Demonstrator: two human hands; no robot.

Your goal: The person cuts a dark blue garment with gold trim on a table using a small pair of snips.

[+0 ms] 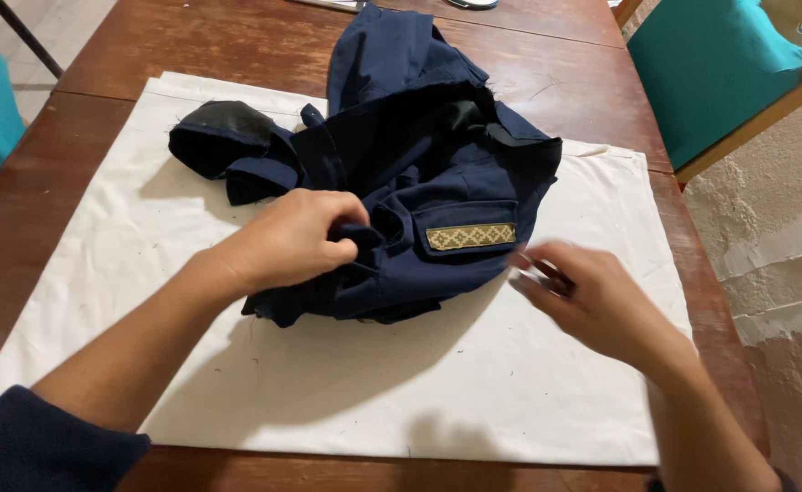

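You are in what looks like a room of a home, perhaps a dining area. You sit at a worn reddish-brown wooden table (547,87) with a scratched top, covered in part by a plain off-white cotton cloth (346,383). Wooden-framed chairs with teal fabric cushions (715,68) stand beside it. To your right, a rough, patchy plastered wall (775,246) shows uneven paint, and pale floor tiles (41,55) show beyond the table.
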